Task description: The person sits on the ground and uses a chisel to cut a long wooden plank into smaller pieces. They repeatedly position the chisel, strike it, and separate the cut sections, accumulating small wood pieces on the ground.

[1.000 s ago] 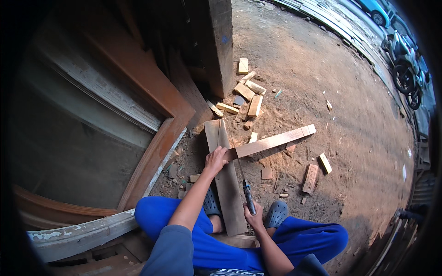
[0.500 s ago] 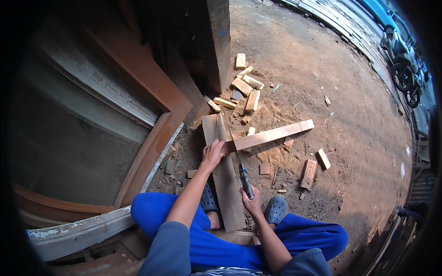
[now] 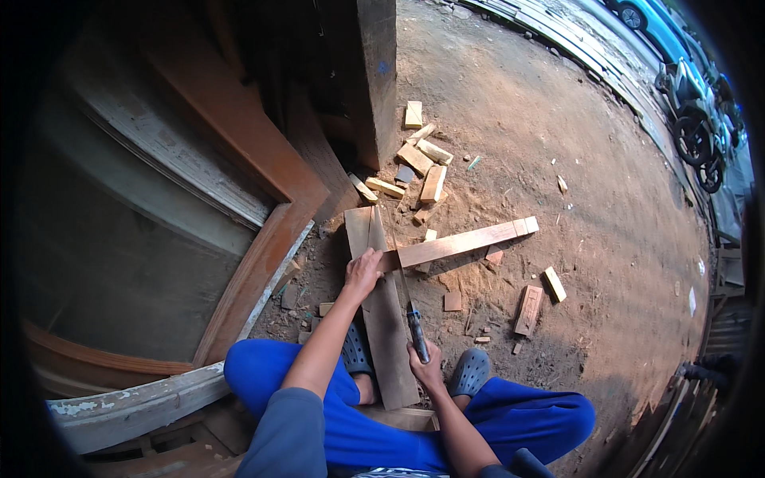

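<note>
My left hand is closed on the near end of a reddish-brown length of wood, pressing it onto a long flat plank. The length of wood lies crosswise over the plank, its far end reaching out to the right above the ground. In my right hand is the dark handle of a handsaw. The thin saw blade crosses the wood just right of my left hand. How deep the blade sits in the wood I cannot tell.
Several wood offcuts lie beyond the plank. Two more blocks, one reddish, one pale, rest at right. A framed wooden panel leans at left, beside a thick post. My clogs flank the plank.
My right hand has drawn the saw slightly toward me. My left hand keeps its hold on the wood. The whole view has shifted a little.
</note>
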{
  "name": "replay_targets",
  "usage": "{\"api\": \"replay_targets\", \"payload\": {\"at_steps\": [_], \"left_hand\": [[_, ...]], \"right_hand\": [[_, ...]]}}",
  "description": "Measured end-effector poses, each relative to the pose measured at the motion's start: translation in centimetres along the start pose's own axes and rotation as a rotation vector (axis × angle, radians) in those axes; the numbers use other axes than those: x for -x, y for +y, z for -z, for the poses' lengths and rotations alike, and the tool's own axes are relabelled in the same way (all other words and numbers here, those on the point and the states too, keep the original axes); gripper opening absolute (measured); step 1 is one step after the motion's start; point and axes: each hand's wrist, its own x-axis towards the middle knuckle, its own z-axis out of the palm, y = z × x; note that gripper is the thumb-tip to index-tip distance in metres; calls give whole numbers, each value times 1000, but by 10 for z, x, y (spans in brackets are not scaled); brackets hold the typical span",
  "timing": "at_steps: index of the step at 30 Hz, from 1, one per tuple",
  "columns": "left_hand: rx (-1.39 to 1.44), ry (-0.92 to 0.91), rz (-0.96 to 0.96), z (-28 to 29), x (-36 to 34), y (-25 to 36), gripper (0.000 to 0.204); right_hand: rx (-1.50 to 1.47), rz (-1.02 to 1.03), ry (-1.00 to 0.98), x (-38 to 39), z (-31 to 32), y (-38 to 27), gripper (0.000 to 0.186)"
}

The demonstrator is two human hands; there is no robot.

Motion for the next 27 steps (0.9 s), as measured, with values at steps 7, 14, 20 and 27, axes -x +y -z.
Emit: {"api": "replay_targets", "payload": {"at_steps": [7,14,20,27], "left_hand": [[39,28,6,3,2,-4,40],[16,-27,23,10,-1,5,37],[-2,11,-3,4,-3,3,39],[3,12,-32,4,-10,-7,43]], "right_hand": [[-24,-3,-16,29,7,9,15],[-58,-21,-19,17,5,13,15],[-61,-53,-13,-18,-1,5,16],[-30,-38,1,-7,4,-7,15]]}}
